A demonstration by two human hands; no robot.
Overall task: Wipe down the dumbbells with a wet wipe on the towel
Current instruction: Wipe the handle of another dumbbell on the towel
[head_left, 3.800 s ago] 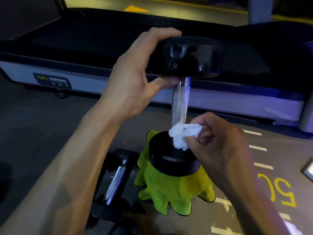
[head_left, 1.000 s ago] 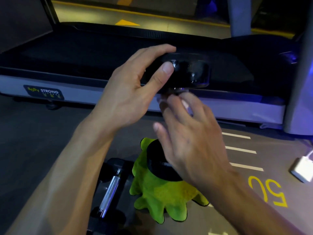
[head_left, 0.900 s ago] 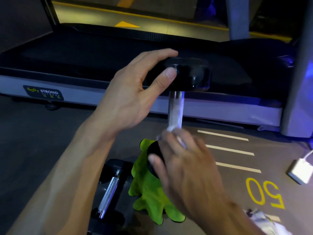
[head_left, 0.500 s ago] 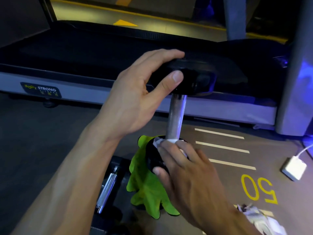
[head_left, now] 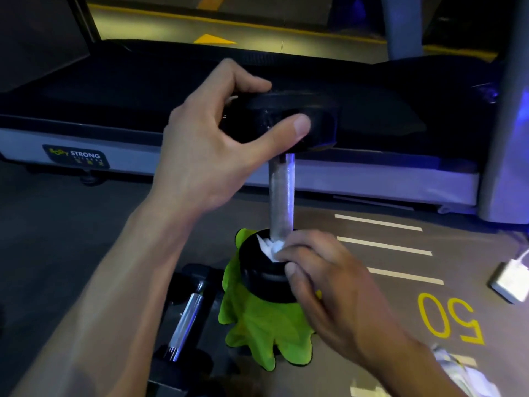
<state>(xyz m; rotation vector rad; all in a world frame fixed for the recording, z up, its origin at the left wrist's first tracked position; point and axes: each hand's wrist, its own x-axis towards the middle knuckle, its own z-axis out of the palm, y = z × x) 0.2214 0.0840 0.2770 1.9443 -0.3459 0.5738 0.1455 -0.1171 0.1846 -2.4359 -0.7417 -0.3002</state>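
A black dumbbell stands on end on the bright green towel, its steel handle upright. My left hand grips the upper black head from the left, thumb across its front. My right hand pinches a crumpled white wet wipe and presses it on the top face of the lower head, right at the foot of the handle. A second dumbbell lies flat on the floor just left of the towel.
A treadmill runs across the back, close behind the upright dumbbell. A white charger block with its cable lies on the floor at right. White wipe packaging sits at the bottom right. Yellow "50" and white lines mark the floor.
My right hand slid the wipe down the handle from just under the top head to the lower head. My left hand kept its grip on the top head.
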